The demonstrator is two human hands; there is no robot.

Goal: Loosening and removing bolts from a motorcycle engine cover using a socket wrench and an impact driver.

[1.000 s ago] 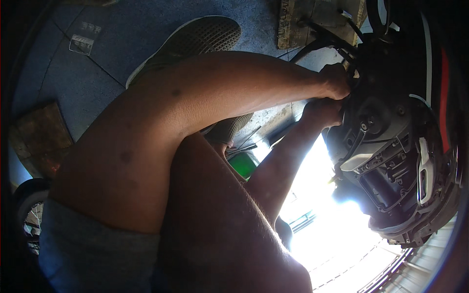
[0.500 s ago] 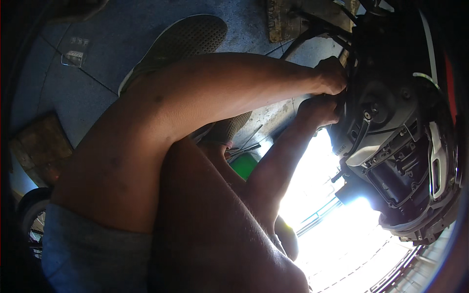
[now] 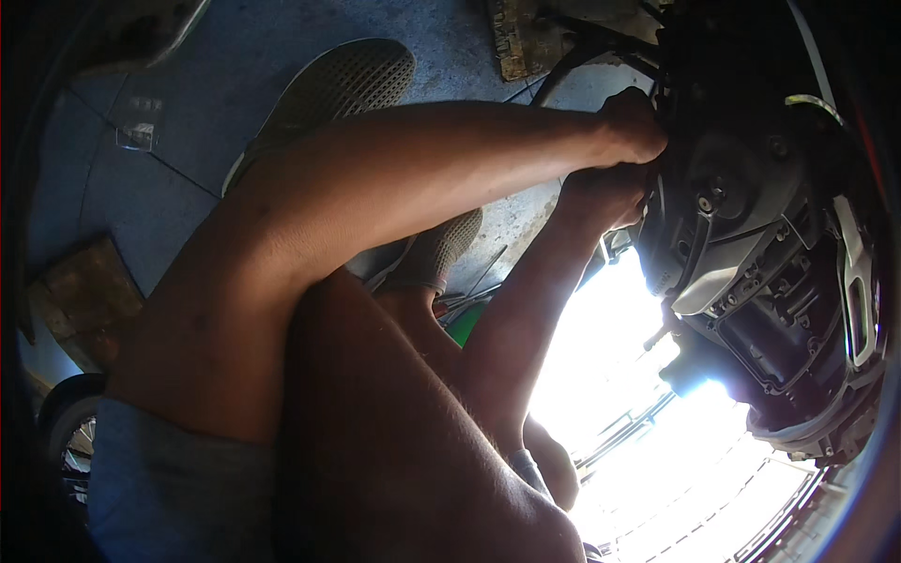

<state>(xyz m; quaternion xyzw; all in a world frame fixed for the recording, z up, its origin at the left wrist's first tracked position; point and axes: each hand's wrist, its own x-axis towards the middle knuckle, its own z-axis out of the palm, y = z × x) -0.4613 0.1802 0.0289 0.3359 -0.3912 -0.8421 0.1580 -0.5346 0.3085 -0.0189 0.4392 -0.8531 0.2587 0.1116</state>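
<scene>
My left forearm reaches across from the left, and my left hand (image 3: 634, 127) is closed in a fist at the near edge of a dark motorcycle (image 3: 741, 225). Just below it, my right hand (image 3: 605, 195) is curled against the same edge, its forearm rising from the lower middle. The hands are close together, almost touching. Their fingertips are turned away toward the machine, so whatever they grip is hidden. Beside them the motorcycle shows a black engine casing, a lever (image 3: 696, 246) with a bolt at its pivot, and a pale metal bracket (image 3: 856, 281).
Two perforated shoes (image 3: 343, 84) rest on the tiled floor (image 3: 192, 94). A wooden board (image 3: 89, 300) lies at left, above a small spoked wheel (image 3: 80, 441). Another worn wooden piece (image 3: 516, 42) is at the top. Something green (image 3: 465, 324) sits behind my right forearm. Strong light glares at lower right.
Both hands have shifted slightly upward in the view and stay at the motorcycle's edge. The whole view has turned a little; neither hand has visibly let go.
</scene>
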